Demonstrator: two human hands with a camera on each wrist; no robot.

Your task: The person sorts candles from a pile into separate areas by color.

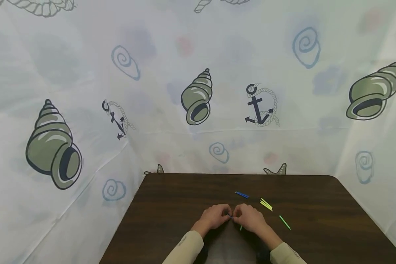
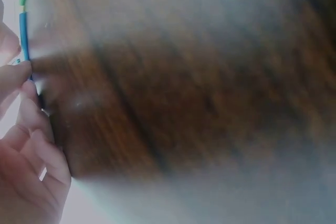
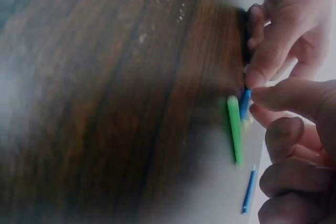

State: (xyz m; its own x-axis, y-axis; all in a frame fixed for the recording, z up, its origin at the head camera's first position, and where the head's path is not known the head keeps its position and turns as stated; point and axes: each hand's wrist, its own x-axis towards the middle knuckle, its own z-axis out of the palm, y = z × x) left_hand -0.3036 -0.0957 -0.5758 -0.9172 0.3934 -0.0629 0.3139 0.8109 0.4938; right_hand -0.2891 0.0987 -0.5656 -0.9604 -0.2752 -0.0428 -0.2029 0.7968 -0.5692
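Note:
My left hand [image 1: 214,216] and right hand [image 1: 249,217] meet fingertip to fingertip, low over the table. Between them they pinch a thin blue stick [image 3: 245,103], of which little shows in the head view. In the left wrist view, a length of blue stick [image 2: 23,35] runs up from the fingertips of the left hand [image 2: 34,166], with a green tip above it. A green stick [image 1: 241,227] lies just below the right hand's fingers. Seen from the right wrist, the right hand [image 3: 299,145] has its lower fingers curled.
Blue sticks [image 1: 242,194] lie together beyond the hands on the dark wooden table [image 1: 178,190]. Several yellow sticks [image 1: 266,204] and a single green stick [image 1: 285,222] lie to the right. A white cloth [image 1: 171,146] printed with shells and anchors surrounds the table.

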